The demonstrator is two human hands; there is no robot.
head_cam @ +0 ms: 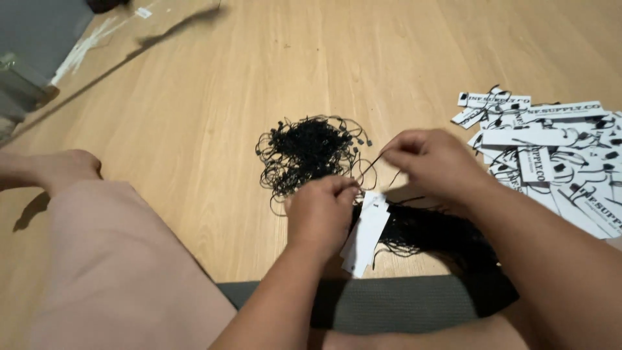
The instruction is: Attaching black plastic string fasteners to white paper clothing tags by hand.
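A small stack of white paper tags (pixel 365 232) hangs from the left hand (pixel 321 214), pinched at its top end so the rest slopes down and toward the grey mat (pixel 389 304) at the near edge of the wooden floor (pixel 194 116). Held that way, the top end, where a hole would be though none can be made out, faces the right hand (pixel 433 165). That hand's grip is clenched on a thin black string (pixel 368 170), thumb and forefinger drawn together, and the string runs down and left to the tags' top edge, just beside the left fingertips. So the tags lie below and left of the right grip, joined to it by the taut string.

Just beyond both hands sits a tangled heap of black loop strings (pixel 308 150), close enough to pick from. A second dark bundle (pixel 434 233) lies under the right wrist. Well to the right, finished black-and-white printed tags (pixel 551 162) are spread in a loose pile. A bent leg in pink cloth (pixel 110 259) fills the left.
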